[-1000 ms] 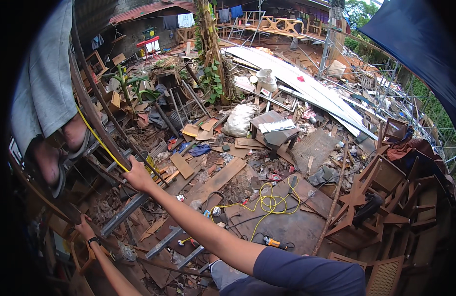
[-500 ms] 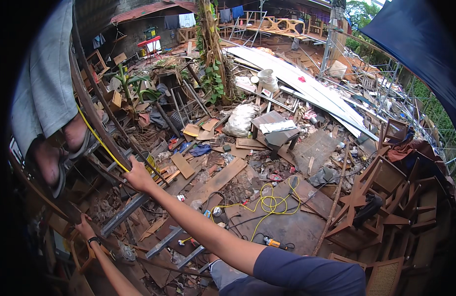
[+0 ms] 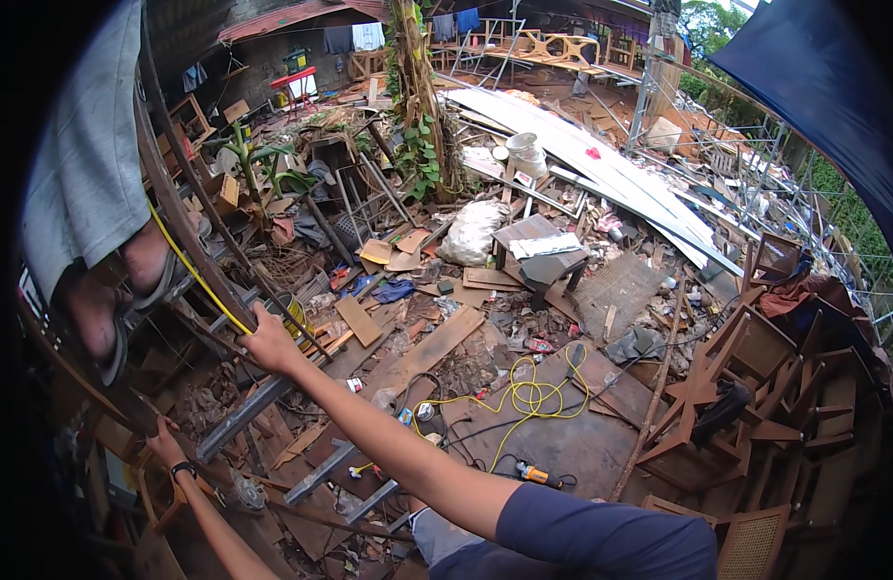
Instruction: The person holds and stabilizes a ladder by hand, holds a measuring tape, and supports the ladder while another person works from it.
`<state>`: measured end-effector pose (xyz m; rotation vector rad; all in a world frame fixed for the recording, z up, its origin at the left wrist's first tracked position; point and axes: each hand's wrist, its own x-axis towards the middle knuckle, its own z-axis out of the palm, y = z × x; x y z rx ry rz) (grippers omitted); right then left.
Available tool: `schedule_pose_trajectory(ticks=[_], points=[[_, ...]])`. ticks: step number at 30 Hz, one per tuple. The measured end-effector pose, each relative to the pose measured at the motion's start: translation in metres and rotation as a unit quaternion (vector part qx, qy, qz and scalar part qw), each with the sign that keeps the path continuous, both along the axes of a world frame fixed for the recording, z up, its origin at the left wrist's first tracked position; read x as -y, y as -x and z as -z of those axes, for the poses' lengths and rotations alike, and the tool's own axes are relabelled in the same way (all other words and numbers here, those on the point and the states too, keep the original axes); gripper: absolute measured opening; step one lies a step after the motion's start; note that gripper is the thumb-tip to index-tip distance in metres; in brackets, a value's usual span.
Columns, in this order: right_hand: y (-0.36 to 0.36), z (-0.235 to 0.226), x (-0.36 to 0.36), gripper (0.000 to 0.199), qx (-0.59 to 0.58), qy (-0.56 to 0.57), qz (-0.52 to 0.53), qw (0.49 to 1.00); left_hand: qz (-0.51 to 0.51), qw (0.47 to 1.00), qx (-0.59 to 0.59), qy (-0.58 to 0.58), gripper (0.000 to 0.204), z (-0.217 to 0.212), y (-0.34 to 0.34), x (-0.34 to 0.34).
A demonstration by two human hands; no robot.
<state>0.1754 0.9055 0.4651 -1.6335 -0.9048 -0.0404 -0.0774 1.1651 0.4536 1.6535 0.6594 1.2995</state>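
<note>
My right hand [image 3: 272,340] is closed at the lower end of a yellow tape measure blade [image 3: 195,265], pressed against a dark metal beam [image 3: 212,282]. The blade runs along that beam, up toward the other person's feet. Lower left, my left hand [image 3: 166,447], with a black band at the wrist, grips the end of a second dark beam [image 3: 90,396]; its fingers are partly hidden behind the edge. A person in grey trousers [image 3: 88,145] and sandals stands at the left, feet beside the beams.
Grey metal rails [image 3: 241,418] slope beneath my arms. Below lie a yellow cord [image 3: 533,396], a yellow-and-black power tool [image 3: 537,475] and scattered boards [image 3: 437,348]. Wooden chairs [image 3: 746,387] are piled at the right. Farther off are a small dark table [image 3: 538,249], white sheets [image 3: 601,174] and a trunk [image 3: 422,106].
The view has shifted very slightly. Both hands keep their hold, and the tape blade and the beams stay in place.
</note>
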Motion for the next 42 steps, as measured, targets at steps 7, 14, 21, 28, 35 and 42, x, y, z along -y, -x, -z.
schedule_pose_trajectory(ticks=[7, 14, 21, 28, 35, 42], points=[[0.022, -0.028, 0.017, 0.036, -0.058, -0.020, -0.019, 0.998, -0.016, 1.000, -0.017, -0.007, 0.017, -0.011, 0.015, 0.008], [0.020, -0.038, 0.038, 0.054, -0.106, -0.043, -0.012, 0.993, -0.014, 1.000, -0.022, -0.005, 0.023, -0.014, -0.001, 0.024], [0.019, -0.037, 0.035, 0.052, -0.093, -0.052, 0.003, 0.994, 0.002, 1.000, -0.009, -0.003, 0.021, -0.013, -0.001, 0.020], [0.021, -0.040, 0.037, 0.054, -0.099, -0.049, -0.014, 0.994, -0.003, 1.000, -0.014, -0.002, 0.021, -0.010, 0.003, 0.015], [0.019, -0.039, 0.038, 0.061, -0.094, -0.023, -0.018, 0.995, -0.007, 1.000, -0.021, -0.001, 0.022, -0.009, 0.001, 0.012], [0.019, -0.039, 0.038, 0.060, -0.085, -0.027, -0.017, 0.996, -0.001, 1.000, -0.017, -0.003, 0.021, -0.004, 0.002, 0.005]])
